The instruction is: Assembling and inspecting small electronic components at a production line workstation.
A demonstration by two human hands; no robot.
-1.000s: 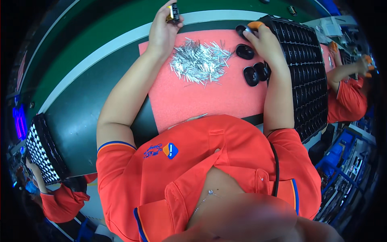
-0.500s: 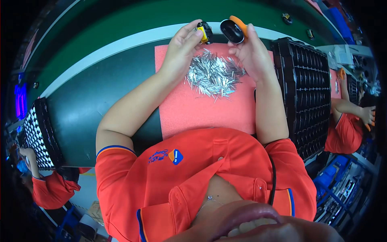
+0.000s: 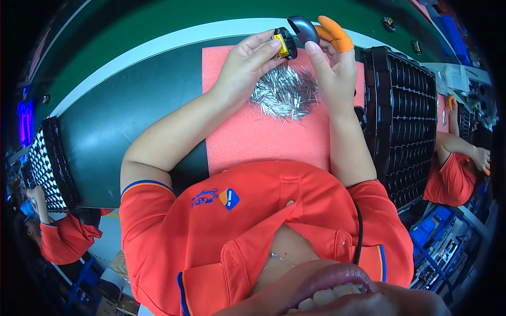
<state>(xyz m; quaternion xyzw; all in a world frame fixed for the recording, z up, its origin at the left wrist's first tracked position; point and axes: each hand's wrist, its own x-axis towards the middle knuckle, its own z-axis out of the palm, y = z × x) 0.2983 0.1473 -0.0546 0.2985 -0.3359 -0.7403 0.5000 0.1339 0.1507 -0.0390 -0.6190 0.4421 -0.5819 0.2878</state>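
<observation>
Between the thumb and fingers of my left hand [image 3: 240,66] is a small black device part with a yellow block [image 3: 285,44] on its side. My right hand [image 3: 338,71], with orange finger cots [image 3: 336,34] on it, grips a glossy dark rounded shell [image 3: 303,29], shaped like a computer mouse cover. The two parts are close together, the shell slightly higher and to the right; whether they touch I cannot tell. Below both hands, a pile of thin silvery metal pins [image 3: 284,97] lies on a pink foam mat [image 3: 263,142].
A black compartment tray [image 3: 403,121] stands right of the mat, with a dark rounded object [image 3: 360,117] at its near side. Beyond runs a green belt [image 3: 200,26] carrying small parts [image 3: 389,24]. Left is a tray of white pieces [image 3: 45,163]. Co-workers in red sit at either side.
My left hand has moved right with the black part. The shell has been turned and raised, narrowing the gap between the two parts. Orange finger cots show more fully.
</observation>
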